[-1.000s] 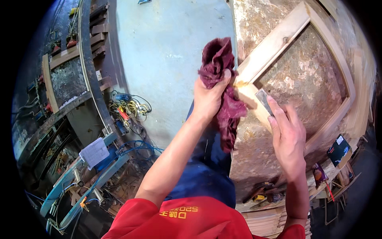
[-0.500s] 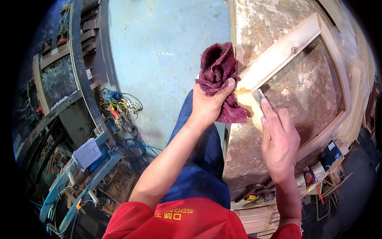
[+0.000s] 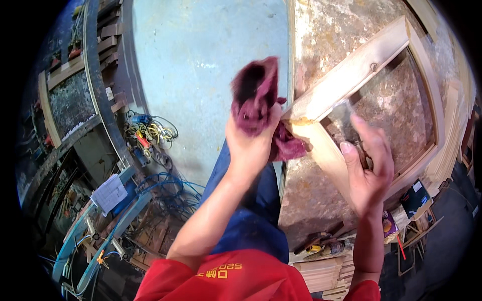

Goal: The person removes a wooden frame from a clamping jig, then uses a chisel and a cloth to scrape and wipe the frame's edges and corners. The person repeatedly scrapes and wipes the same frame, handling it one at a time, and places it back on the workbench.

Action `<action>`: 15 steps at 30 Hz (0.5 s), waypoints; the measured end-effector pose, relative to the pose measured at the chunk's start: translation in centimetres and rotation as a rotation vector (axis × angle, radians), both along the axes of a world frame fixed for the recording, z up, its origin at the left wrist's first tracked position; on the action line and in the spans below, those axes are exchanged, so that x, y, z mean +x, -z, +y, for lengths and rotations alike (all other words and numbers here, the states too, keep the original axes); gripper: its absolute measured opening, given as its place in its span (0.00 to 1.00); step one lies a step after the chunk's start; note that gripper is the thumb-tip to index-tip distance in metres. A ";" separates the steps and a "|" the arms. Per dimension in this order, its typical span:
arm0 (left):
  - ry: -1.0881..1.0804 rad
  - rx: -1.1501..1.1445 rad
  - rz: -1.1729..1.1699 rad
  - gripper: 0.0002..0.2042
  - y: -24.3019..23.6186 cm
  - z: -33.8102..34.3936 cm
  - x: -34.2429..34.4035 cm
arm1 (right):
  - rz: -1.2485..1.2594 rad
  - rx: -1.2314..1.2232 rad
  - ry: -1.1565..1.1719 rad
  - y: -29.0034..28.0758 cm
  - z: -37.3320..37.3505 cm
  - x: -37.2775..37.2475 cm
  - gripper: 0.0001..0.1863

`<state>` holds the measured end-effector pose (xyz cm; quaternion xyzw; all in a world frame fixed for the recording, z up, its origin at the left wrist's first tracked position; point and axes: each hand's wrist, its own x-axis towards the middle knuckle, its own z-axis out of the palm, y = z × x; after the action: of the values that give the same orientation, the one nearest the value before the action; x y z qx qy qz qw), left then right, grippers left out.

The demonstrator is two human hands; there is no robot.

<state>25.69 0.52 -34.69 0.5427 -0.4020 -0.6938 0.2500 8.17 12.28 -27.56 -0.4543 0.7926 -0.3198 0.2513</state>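
Observation:
A crumpled maroon cloth point(image 3: 257, 108) is bunched in my left hand point(image 3: 246, 148), just beside the near corner of a wooden frame point(image 3: 351, 70). One end of the cloth hangs below my thumb by the frame's corner. At that corner a yellowish smear of filler lies along the joint. My right hand point(image 3: 369, 160) is over the frame's opening, its fingers closed around a scraper point(image 3: 345, 106) with a flat metal blade. Motion blurs the blade, and my fingers hide most of its handle. The blade appears apart from the wood.
The frame lies on a stained, worn bench top point(image 3: 311, 190). Stacked wooden strips point(image 3: 326, 276) are by the bench's near end, with more along the right. Tangled cords and power tools point(image 3: 145, 133) lie on the left, near a blue clamp rack point(image 3: 110, 241) holding papers.
My left hand with the cloth has shifted left, away from the frame's corner. My right hand has moved right, lifting the scraper off the corner joint.

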 end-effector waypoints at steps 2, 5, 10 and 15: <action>0.307 -0.375 -0.217 0.28 -1.4 -0.4 0.1 | 0.100 0.052 -0.077 0.2 0.4 -0.7 0.26; 0.628 -0.846 -0.530 0.34 -1.7 -0.6 -2.1 | 0.124 0.072 -0.026 0.2 1.2 -1.0 0.25; 0.531 -0.692 -0.408 0.20 -0.1 -1.8 -2.8 | -0.045 0.141 0.147 0.5 3.1 -0.8 0.24; 0.134 -0.294 -0.104 0.18 1.0 -1.7 -3.0 | -0.015 0.147 0.193 0.3 4.7 -0.4 0.26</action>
<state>22.70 -1.23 -35.68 0.5073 -0.5469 -0.6136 0.2589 7.76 16.94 -27.86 -0.3540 0.8520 -0.2868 0.2579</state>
